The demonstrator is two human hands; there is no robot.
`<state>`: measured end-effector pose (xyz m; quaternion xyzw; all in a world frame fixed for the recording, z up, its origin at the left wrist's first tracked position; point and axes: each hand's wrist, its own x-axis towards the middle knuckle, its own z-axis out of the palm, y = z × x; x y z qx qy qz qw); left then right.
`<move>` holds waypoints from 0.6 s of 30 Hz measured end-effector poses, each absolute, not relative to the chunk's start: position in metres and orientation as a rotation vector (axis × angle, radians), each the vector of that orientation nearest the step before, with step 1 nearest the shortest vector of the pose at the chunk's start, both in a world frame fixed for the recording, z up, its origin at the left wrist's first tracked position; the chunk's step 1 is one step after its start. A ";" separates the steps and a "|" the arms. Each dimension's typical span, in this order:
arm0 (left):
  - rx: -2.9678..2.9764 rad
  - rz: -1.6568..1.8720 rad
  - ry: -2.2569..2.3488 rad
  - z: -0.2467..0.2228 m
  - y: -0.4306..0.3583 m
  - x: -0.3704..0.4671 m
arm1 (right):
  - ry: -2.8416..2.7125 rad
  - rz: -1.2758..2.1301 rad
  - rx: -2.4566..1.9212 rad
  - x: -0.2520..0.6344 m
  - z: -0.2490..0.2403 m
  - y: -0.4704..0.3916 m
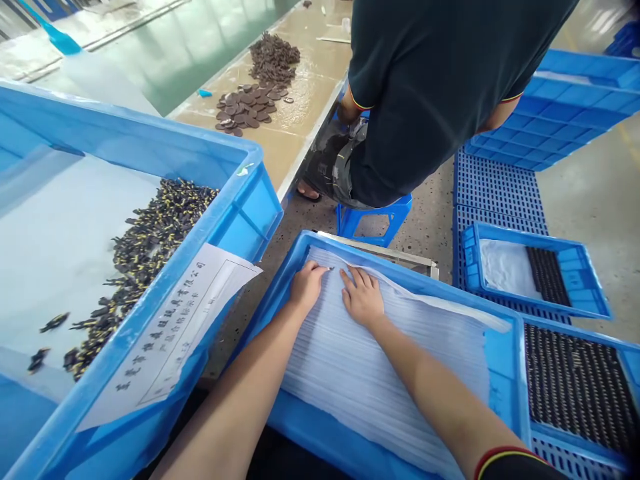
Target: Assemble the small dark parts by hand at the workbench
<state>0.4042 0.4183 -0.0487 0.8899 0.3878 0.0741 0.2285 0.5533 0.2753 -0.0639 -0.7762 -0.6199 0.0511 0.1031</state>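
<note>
My left hand [306,287] is closed in a pinch at the upper left of a ridged white sheet [395,360]. A tiny dark piece [331,268] shows at its fingertips, too small to name. My right hand [364,297] lies on the same sheet just to the right, fingers spread and holding nothing. The sheet lines a blue crate [507,383] in front of me. To my left, a larger blue crate [235,157] holds a heap of small black and yellow pieces [155,233] on white lining, with a few lying apart. A printed paper label [175,333] hangs on its side.
A person in dark clothing [430,100] bends over ahead, by a blue stool [375,223]. On the bench [295,143] lie brown discs [247,107] and a brown heap [274,57]. Crates with rows of dark pieces [575,380] stand at right on blue slatted pallets [500,183].
</note>
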 end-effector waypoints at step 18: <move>2.618 -0.184 1.196 -0.016 0.429 0.406 | -1.821 0.154 -2.290 0.553 -0.064 0.275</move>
